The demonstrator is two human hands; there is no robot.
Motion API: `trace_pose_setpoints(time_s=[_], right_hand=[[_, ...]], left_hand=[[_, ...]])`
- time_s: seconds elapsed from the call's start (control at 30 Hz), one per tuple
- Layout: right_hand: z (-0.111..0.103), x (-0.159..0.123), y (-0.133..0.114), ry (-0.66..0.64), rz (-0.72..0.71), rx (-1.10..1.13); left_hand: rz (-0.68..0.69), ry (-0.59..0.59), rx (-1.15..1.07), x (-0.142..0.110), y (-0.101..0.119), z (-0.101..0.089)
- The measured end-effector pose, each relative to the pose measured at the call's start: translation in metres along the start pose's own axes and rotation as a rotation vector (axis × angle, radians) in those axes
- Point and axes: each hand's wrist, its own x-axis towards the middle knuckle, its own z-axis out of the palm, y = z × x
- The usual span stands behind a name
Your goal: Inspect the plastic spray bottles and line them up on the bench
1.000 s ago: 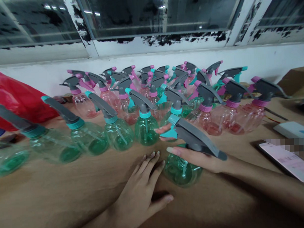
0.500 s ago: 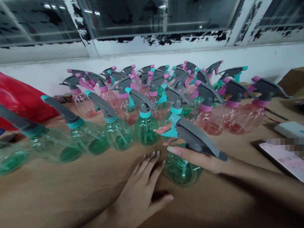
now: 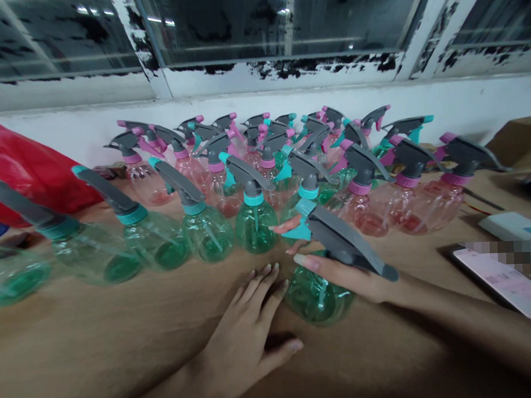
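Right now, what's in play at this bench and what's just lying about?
In play: right hand gripping the green spray bottle by its grey trigger head; left hand resting beside it; rows of teal- and pink-collared spray bottles.

Lying about: red plastic bag, smartphone, white flat device, cardboard box.

From my remote seat, dark window panes [image 3: 216, 26] sit at twelve o'clock, reflecting ceiling lights [image 3: 155, 19], above a flaking white frame [image 3: 278, 71] and white wall [image 3: 462, 99]; a tan bench [image 3: 79, 345] spans six o'clock.
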Motion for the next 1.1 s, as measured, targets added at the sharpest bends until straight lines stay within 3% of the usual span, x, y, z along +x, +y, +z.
trace_pose_setpoints(time_s=[0.2,0.5,1.1], right_hand=[[0.0,0.001,-0.003,0.025,-0.019,-0.049],[-0.002,-0.002,-0.012,0.093,0.002,-0.296],[0.001,-0.002,-0.01,0.067,0.111,-0.051]], left_hand=[[-0.004,-0.012,-0.006,0.001,-0.001,0.001],[-0.014,-0.038,-0.009,0.002,0.001,-0.004],[-0.004,-0.025,-0.017,0.002,0.0,-0.002]])
